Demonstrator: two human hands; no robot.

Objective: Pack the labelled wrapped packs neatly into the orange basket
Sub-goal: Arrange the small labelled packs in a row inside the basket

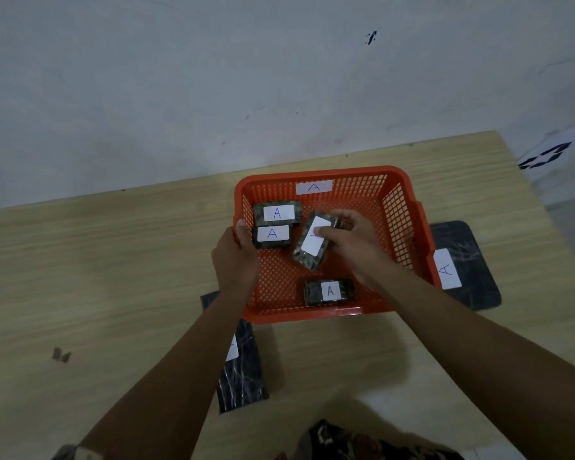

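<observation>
Orange basket [399, 207] on the wooden surface [113, 260], pale wall behind. White label marked A [314, 187] on the basket's far inner wall.

Four wrapped packs inside. Two at the far left, side by side and touching: far pack [277, 212] and near pack [272, 236], each lying flat with an A label facing up. Third pack [328, 291] flat against the near wall, A label up, apart from the others.

Fourth pack [312, 242] in the middle of the basket, tilted and turned at an angle to the rest. Gripped by the right hand [349, 242]: fingers closed around its far end, thumb pressed on its white label, letter mostly covered. Whether its lower end touched the basket floor: cannot tell.

Left hand [238, 250] at the basket's left wall, fingers curled over the rim and closed on it, just beside the near pack.

Outside the basket, two larger dark packs on the surface. One [468, 260] to the right, partly hidden behind the basket wall, A label showing. Another [243, 370] in front of the basket, partly under the left forearm, only a corner of its label visible.

Small dark scrap [61, 355] at the left of the surface, well apart from everything. Patterned cloth [362, 443] at the bottom edge.
</observation>
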